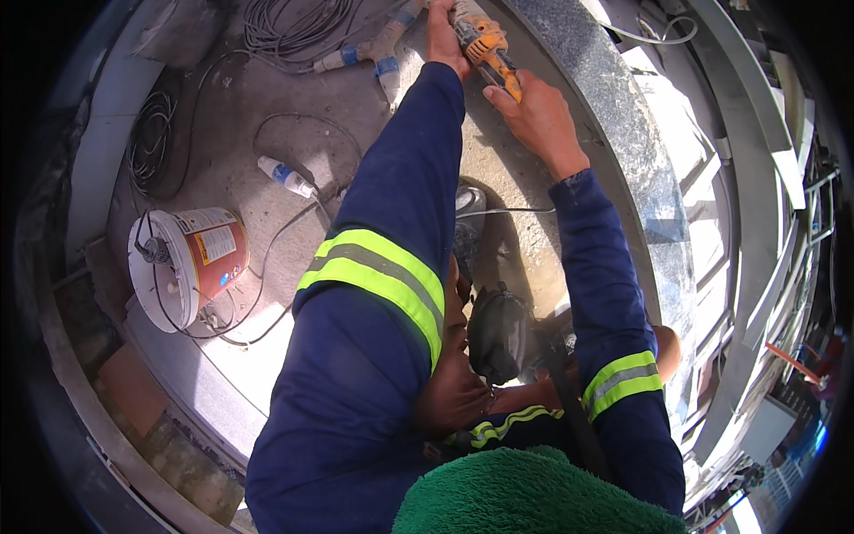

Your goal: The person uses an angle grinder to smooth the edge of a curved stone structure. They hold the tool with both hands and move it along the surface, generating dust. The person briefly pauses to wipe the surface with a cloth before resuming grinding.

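Gripping an orange and grey power tool (485,43), an angle grinder by its shape, both hands work at the top of the picture, where the tool lies against the inner edge of a long polished stone slab (640,169) that curves down the right side. The right hand (534,111) has its fingers closed round the rear of the body; the left hand (442,40) is wrapped over the front, near the head, though its fingertips are hidden. The tool looks stiff and fairly heavy, with a hard casing that could slip under dust, so the two-handed hold on the narrow body and front seems the sound one. Both arms wear dark blue sleeves with reflective bands. On the dusty concrete floor (267,205) lie black cables (294,27), a blue and white plug (286,176), and a tipped white and red bucket (189,265) well apart to the left.
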Action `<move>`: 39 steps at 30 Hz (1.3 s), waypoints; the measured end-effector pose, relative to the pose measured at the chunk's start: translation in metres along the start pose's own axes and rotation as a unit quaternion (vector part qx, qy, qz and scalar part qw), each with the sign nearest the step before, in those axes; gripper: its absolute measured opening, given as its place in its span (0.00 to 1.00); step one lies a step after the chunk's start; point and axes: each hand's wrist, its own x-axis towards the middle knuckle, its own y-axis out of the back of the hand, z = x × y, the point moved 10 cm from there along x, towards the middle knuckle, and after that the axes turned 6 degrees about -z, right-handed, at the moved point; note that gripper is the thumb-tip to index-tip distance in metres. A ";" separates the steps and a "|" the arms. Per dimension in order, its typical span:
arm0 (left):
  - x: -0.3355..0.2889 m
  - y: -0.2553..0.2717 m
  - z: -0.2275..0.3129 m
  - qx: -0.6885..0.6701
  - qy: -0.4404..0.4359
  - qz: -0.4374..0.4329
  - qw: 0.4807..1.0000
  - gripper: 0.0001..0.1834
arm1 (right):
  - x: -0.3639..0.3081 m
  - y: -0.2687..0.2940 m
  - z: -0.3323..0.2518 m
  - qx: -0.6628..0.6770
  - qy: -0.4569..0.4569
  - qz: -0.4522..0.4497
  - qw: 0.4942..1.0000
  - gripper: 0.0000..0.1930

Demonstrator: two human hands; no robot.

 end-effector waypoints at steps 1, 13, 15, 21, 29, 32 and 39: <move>0.000 0.000 -0.001 0.002 0.004 -0.002 1.000 0.38 | 0.001 0.000 -0.001 -0.001 0.002 0.000 1.000 0.31; 0.000 -0.016 0.012 0.009 -0.013 -0.043 0.999 0.40 | 0.004 0.000 -0.005 0.005 -0.015 -0.007 1.000 0.30; 0.000 -0.019 0.011 0.006 -0.012 -0.045 0.999 0.41 | 0.004 0.000 -0.004 0.007 -0.016 -0.003 1.000 0.30; 0.000 -0.015 0.000 -0.003 0.018 -0.014 1.000 0.42 | 0.001 0.000 0.000 0.019 -0.025 -0.012 0.999 0.31; -0.005 -0.005 -0.014 -0.003 0.048 0.027 0.998 0.44 | -0.007 0.001 0.003 0.030 -0.035 -0.014 0.999 0.30; -0.007 -0.003 -0.017 -0.001 0.054 0.038 0.998 0.45 | -0.009 0.000 0.005 0.036 -0.030 -0.019 0.999 0.30; -0.018 -0.002 -0.027 -0.017 0.088 0.053 0.995 0.48 | -0.016 0.001 0.007 0.034 -0.024 -0.013 0.999 0.29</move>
